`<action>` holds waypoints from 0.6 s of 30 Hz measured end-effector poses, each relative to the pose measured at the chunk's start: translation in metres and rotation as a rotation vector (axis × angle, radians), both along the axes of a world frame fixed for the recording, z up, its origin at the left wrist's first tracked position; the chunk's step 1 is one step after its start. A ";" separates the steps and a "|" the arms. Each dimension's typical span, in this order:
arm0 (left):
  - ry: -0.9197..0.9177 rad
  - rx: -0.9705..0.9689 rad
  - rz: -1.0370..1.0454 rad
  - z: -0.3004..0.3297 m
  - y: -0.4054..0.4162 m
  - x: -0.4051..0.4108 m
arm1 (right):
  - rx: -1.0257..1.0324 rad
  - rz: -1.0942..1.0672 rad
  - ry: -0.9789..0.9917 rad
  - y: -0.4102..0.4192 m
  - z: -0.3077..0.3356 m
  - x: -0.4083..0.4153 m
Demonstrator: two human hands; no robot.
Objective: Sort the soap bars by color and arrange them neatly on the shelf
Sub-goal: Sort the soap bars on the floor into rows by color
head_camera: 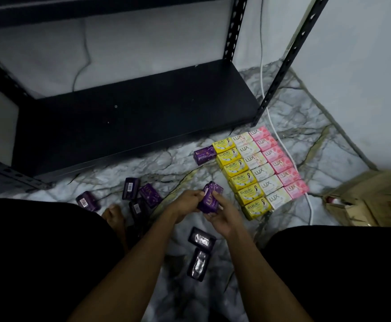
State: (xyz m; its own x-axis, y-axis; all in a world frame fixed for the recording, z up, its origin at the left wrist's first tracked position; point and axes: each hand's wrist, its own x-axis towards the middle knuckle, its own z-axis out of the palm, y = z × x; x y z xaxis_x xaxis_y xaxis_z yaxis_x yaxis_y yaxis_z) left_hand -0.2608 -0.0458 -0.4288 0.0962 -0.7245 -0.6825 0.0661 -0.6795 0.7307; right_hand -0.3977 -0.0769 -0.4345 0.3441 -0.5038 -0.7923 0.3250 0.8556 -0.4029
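A: We started w/ the biggest thing, the black shelf (129,112). Its bottom board had no soap on it, so by our guess nothing had been shelved yet; sorting on the floor first made sense, since rows are easier to move over as sets.

B: Agreed. Next we noted the marble floor (306,117) w/ three sorted rows laid side by side, touching: yellow bars (243,177), white bars (259,168), pink bars (280,161). Labels all faced up, prob. so colours read at a glance.

A: To the right sat a crumpled cardboard box (371,196), apart from the rows. We couldn't tell what was in it.

B: One purple bar (205,155) lay just beside the yellow row's far end, likely the start of a 4th row. The loose purple bars (141,194) were scattered near our left knee, some barcode-up, and two dark bars (200,252) lay between our forearms, not yet sorted.

A: And the grip?

B: Both hands held one purple Lux bar (209,200) above the floor, near the yellow row. Left hand (185,203) wrapped its left side, right hand (220,214) pinched the right end w/ fingers curled round. We judged the two-hand hold was for turning the label up before setting it down.
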 end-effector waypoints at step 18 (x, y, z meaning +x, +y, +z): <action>-0.409 0.000 0.124 -0.070 -0.164 0.075 | 0.213 -0.442 0.314 -0.123 -0.090 0.107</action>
